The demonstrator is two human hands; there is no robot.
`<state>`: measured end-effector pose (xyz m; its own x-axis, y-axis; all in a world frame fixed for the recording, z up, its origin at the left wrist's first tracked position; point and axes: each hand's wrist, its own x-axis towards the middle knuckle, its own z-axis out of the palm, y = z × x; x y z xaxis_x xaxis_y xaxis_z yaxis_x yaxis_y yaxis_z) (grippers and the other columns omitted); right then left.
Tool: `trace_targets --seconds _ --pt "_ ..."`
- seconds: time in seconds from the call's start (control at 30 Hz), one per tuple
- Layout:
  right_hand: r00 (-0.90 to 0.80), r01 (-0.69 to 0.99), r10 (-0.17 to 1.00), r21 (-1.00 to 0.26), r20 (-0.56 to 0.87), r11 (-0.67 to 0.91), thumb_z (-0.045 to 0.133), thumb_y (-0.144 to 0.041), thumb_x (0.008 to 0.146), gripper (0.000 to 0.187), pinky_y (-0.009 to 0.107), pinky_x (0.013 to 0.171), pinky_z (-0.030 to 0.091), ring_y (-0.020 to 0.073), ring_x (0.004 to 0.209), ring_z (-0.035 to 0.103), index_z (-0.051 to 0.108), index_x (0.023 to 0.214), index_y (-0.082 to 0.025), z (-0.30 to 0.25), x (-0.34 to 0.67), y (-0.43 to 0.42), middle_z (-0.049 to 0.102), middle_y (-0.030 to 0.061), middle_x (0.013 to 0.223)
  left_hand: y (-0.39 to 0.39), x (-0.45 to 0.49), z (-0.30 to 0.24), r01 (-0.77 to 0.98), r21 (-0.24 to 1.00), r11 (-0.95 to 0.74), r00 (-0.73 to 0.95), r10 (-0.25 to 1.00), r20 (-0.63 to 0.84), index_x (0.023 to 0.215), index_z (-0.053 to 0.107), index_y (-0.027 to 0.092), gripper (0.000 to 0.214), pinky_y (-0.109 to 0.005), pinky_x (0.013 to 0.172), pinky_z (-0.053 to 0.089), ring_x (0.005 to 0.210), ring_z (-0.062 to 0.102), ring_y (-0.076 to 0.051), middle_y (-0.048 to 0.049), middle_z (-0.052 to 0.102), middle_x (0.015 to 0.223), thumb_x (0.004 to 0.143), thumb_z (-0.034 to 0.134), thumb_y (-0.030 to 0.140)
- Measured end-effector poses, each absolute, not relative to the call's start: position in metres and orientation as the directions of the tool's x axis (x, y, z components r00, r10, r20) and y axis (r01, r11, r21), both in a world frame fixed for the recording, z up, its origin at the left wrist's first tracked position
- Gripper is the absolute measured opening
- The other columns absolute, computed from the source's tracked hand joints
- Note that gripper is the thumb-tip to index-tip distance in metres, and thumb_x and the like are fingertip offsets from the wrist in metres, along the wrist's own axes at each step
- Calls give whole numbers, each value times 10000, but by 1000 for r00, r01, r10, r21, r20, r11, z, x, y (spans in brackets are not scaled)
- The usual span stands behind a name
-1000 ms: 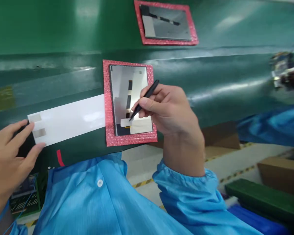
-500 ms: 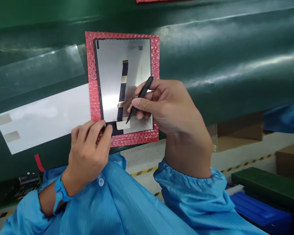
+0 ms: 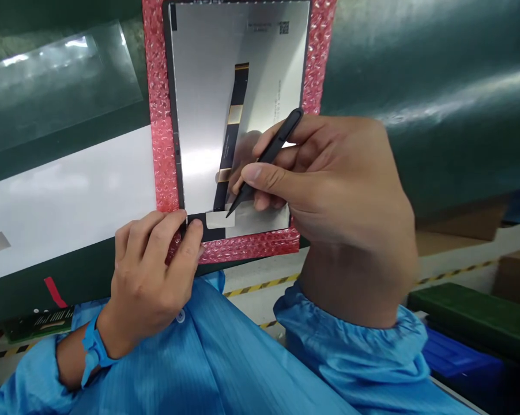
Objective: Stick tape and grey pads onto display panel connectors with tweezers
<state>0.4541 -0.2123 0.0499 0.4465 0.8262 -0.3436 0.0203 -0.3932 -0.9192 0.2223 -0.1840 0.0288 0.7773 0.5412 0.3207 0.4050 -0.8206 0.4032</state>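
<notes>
A display panel (image 3: 203, 115), its silvery back facing up, lies on a sheet of pink bubble wrap (image 3: 158, 115). Along its middle runs a dark flat ribbon cable (image 3: 229, 138), with a pale tape piece (image 3: 217, 219) at the cable's lower end. My left hand (image 3: 154, 276) grips the panel's lower left corner, thumb on the dark bottom strip and fingers by the left edge. Held like a pen in my right hand (image 3: 329, 178) is a black spudger (image 3: 277, 141). Its pointed tip is at the pale tape; whether it touches cannot be made out.
A white sheet (image 3: 78, 196) with grey patches and a clear plastic film (image 3: 70, 86) lie left on the green table mat (image 3: 415, 115). Red tape (image 3: 55, 292) marks the mat's near edge. Below right are a green box (image 3: 471, 317), a blue bin (image 3: 459, 351) and cardboard boxes (image 3: 517, 276).
The view has come closer, so the panel looks larger and higher. Both hands keep their holds, and the spudger tip stays at the pale tape.
</notes>
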Motion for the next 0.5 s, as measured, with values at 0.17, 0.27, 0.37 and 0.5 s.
trace_targets --seconds 0.17,0.27,0.37,0.5 --pt "445 39 823 -911 -352 -411 991 -395 809 336 309 443 518 202 574 675 691 820 -246 53 453 -211 732 39 739 -185 223 29 393 427 -814 775 544 324 1286 696 62 369 -525 925 573 1194 694 -375 -238 757 1245 927 781 67" --pt "445 50 823 -908 -353 -416 1001 -430 798 362 316 448 519 223 604 695 690 821 -245 53 453 -211 730 43 725 -185 223 28 395 423 -816 782 540 311 1301 701 74 388 -523 935 560 1199 684 -379 -234 749 1259 923 789 65" --pt "449 57 824 -909 -346 -413 1013 -449 799 385 323 453 520 221 604 689 689 821 -242 53 453 -212 736 47 741 -185 223 28 404 407 -819 787 538 301 1328 707 119 392 -513 942 543 1209 672 -377 -221 732 1293 944 770 75" --pt "448 50 826 -913 -342 -405 1020 -451 785 397 320 456 511 226 611 694 687 814 -237 53 453 -212 722 50 733 -186 225 27 422 386 -821 788 542 292 1356 710 157 384 -498 966 518 1230 652 -369 -200 713 1312 979 734 94"
